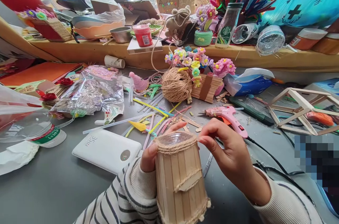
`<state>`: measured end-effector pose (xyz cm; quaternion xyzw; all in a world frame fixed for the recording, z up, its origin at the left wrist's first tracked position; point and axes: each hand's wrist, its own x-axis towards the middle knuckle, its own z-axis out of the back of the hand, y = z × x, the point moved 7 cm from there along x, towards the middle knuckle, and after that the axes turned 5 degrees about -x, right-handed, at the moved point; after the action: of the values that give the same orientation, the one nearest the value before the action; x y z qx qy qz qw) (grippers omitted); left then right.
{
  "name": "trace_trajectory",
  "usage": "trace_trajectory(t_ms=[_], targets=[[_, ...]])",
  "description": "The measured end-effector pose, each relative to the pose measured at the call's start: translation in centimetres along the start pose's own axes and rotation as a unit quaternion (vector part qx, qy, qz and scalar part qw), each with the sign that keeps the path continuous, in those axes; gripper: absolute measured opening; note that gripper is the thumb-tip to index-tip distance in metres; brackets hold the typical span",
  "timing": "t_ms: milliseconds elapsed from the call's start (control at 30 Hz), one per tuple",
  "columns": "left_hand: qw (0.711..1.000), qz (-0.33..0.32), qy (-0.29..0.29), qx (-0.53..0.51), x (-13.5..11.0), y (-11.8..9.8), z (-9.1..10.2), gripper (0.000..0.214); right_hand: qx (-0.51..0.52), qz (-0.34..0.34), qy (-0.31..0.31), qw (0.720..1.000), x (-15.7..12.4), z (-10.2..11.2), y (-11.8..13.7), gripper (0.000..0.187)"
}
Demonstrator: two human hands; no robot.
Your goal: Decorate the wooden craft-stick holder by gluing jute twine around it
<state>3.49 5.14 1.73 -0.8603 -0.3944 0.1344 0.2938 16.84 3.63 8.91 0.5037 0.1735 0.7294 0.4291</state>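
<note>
My left hand [148,157] is wrapped round the back and left side of a cup covered with wooden craft sticks [178,178], which leans slightly. Jute twine [177,147] rings its rim, and clear plastic shows inside the opening. A short stick piece edged with twine [188,182] sits on its front. At the right of the rim, my right hand [227,157] is closed in a pinch, thumb and forefinger touching the twine edge; anything between the fingertips is too small to make out. Behind the cup lies a pink hot glue gun [225,118].
A white power bank [107,149] lies left of the cup. Further back are a ball of twine [177,84], a bundle of craft sticks [206,88] and pipe-cleaner flowers [189,58]. A stick frame [304,107] stands right; a plastic bottle [45,134] lies left. A black cord [267,157] crosses the table.
</note>
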Motion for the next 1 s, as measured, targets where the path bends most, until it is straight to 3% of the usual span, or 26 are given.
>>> trace_trajectory(t_ms=[133, 333, 533, 767, 1000], targets=[[0.997, -0.003, 0.064, -0.032, -0.1, 0.1, -0.7, 0.068, 0.04, -0.011, 0.011, 0.999, 0.0, -0.3, -0.4, 0.02], [0.997, 0.024, 0.05, -0.06, -0.3, -0.3, -1.2, 0.068, 0.064, -0.028, 0.015, 0.997, -0.3, -0.6, -1.2, 0.021], [0.99, 0.06, 0.091, -0.087, 0.0, -0.1, -1.1, 0.068, 0.083, -0.045, 0.024, 0.995, -0.6, -1.0, -1.6, 0.021], [0.989, 0.079, 0.043, -0.116, -0.1, 0.5, -1.0, 0.077, 0.085, -0.053, 0.033, 0.994, -0.8, -1.5, -1.7, 0.018], [0.99, 0.074, 0.063, -0.106, -0.1, 1.0, 0.0, 0.095, 0.089, -0.07, 0.037, 0.993, -1.0, -1.7, -1.9, 0.014]])
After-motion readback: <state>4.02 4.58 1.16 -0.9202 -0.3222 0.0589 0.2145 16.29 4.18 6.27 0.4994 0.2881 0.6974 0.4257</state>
